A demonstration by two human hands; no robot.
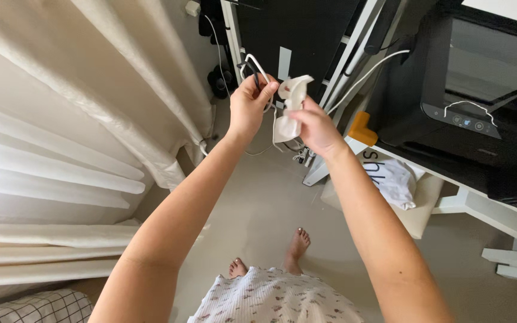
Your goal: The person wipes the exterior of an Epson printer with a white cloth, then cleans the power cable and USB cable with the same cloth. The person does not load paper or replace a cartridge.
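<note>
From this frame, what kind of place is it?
Most likely a room in a home, perhaps a bedroom or home office corner. Cream curtains hang at the left, a black printer sits on a white desk, and the person stands barefoot, left hand and right hand wiping eyeglasses with a white cloth.

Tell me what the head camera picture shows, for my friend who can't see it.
A person's left hand holds a pair of glasses while the right hand rubs them with a white cloth. Below are bare feet; cream curtains hang left.
</note>
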